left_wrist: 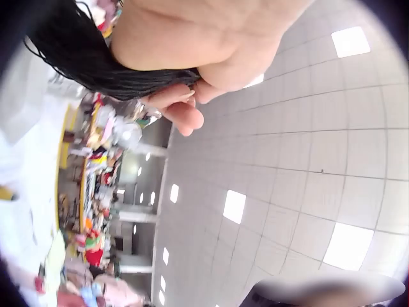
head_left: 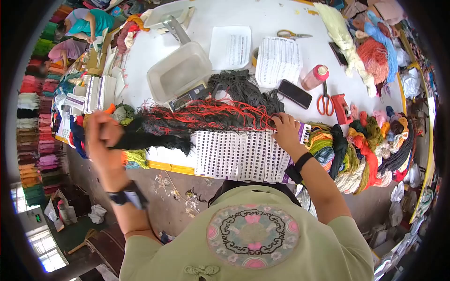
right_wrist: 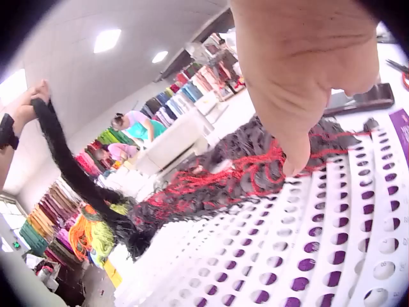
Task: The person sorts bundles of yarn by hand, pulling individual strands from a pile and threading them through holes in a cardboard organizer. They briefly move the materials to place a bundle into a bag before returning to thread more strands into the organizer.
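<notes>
My raised left hand (head_left: 102, 140) grips one end of a hank of black yarn (head_left: 152, 140). In the left wrist view the strands (left_wrist: 96, 70) pass into the curled fingers, and the right wrist view has the hank hanging down toward the table. My right hand (head_left: 286, 131) rests at the right end of a long bundle of dark grey and red yarn (head_left: 206, 114), its thumb (right_wrist: 295, 160) pressing down at the edge of the red strands. Beneath it several white cards with rows of punched holes (head_left: 234, 157) lie side by side at the table's front edge.
Behind the yarn are a plastic bin (head_left: 180, 70), stacked printed sheets (head_left: 279, 61), a phone (head_left: 295, 93), red-handled scissors (head_left: 325, 104) and a pink bottle (head_left: 315, 77). Colored yarn hanks (head_left: 365, 150) crowd the right side. Two people bend over work at the far left.
</notes>
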Tool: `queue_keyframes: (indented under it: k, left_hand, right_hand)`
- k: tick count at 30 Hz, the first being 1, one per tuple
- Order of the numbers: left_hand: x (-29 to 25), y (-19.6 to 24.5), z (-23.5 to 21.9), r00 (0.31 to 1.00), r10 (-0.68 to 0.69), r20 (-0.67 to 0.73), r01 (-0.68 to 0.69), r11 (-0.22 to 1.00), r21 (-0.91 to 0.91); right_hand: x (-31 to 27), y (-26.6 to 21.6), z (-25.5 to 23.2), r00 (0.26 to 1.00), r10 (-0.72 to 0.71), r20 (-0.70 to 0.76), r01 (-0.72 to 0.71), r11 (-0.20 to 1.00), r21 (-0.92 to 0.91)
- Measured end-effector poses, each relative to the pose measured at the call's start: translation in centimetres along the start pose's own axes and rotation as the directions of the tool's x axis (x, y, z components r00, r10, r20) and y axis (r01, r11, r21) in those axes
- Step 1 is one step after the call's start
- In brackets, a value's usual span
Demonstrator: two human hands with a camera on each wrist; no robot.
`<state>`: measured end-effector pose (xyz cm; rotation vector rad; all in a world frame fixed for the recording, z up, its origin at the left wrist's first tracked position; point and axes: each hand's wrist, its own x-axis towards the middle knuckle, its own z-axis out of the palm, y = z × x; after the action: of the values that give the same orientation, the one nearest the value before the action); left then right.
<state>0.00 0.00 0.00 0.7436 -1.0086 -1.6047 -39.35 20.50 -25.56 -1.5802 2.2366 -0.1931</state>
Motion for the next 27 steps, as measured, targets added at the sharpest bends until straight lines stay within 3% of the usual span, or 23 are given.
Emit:
queue_keyframes:
  k: [2, 3, 4, 5, 6, 7, 9, 12, 17, 19, 20, 23, 25, 27]
  left_hand:
    - [-1.7, -5.8, 5.0, 0.988, -0.145, 0.059, 0.147, 0.988, -0.036]
    - [-4.0, -5.9, 5.0, 0.974, -0.207, 0.088, 0.216, 0.971, -0.106]
    - [-4.9, -6.8, 5.8, 0.952, -0.265, 0.152, 0.29, 0.94, -0.179]
    - [-5.5, -7.3, 6.4, 0.923, -0.313, 0.223, 0.364, 0.9, -0.241]
    - [-6.0, -7.9, 6.8, 0.906, -0.32, 0.276, 0.394, 0.876, -0.278]
    - [-6.6, -8.5, 7.1, 0.885, -0.325, 0.333, 0.429, 0.847, -0.314]
    - [-7.5, -9.0, 7.6, 0.846, -0.311, 0.432, 0.466, 0.827, -0.315]
    - [-8.4, -9.2, 7.8, 0.791, -0.35, 0.502, 0.532, 0.798, -0.284]
    - [-9.7, -8.9, 7.3, 0.741, -0.4, 0.54, 0.59, 0.772, -0.238]
    - [-9.9, -9.0, 6.8, 0.731, -0.393, 0.558, 0.589, 0.777, -0.223]
    - [-10.2, -9.0, 6.7, 0.734, -0.415, 0.538, 0.594, 0.777, -0.209]
    - [-10.4, -8.8, 6.2, 0.689, -0.467, 0.554, 0.589, 0.806, -0.054]
    - [-10.1, -8.5, 6.0, 0.707, -0.485, 0.514, 0.584, 0.811, -0.038]
    - [-9.7, -8.4, 5.5, 0.765, -0.484, 0.424, 0.576, 0.809, -0.115]
  right_hand:
    - [0.5, -0.7, -1.0, 0.946, -0.095, -0.31, 0.1, 0.995, 0.001]
    - [-1.7, -3.1, -3.2, 0.944, -0.112, -0.312, 0.099, 0.994, -0.056]
    - [-2.0, -4.3, -3.8, 0.957, -0.107, -0.271, 0.169, 0.962, 0.217]
    - [-2.3, -5.6, -4.0, 0.966, -0.115, -0.23, 0.214, 0.853, 0.476]
    - [-2.8, -7.4, -3.5, 0.945, -0.09, -0.315, 0.286, 0.693, 0.661]
    - [-3.7, -9.4, -4.7, 0.942, -0.095, -0.323, 0.294, 0.701, 0.65]
    - [-5.7, -12.6, -7.8, 0.988, -0.136, -0.08, 0.143, 0.568, 0.81]
    - [-7.4, -15.7, -9.4, 0.972, -0.2, -0.127, 0.215, 0.517, 0.828]
    - [-8.8, -17.9, -10.6, 0.943, -0.182, -0.279, 0.33, 0.411, 0.85]
    - [-9.1, -18.8, -11.1, 0.894, -0.201, -0.4, 0.448, 0.376, 0.811]
    - [-9.0, -19.5, -11.4, 0.834, -0.273, -0.48, 0.552, 0.44, 0.708]
    - [-9.3, -20.9, -10.9, 0.861, -0.358, -0.362, 0.502, 0.487, 0.715]
    - [-9.3, -21.1, -10.3, 0.827, -0.383, -0.412, 0.562, 0.516, 0.647]
    - [-9.6, -20.7, -10.2, 0.95, -0.293, -0.108, 0.182, 0.241, 0.953]
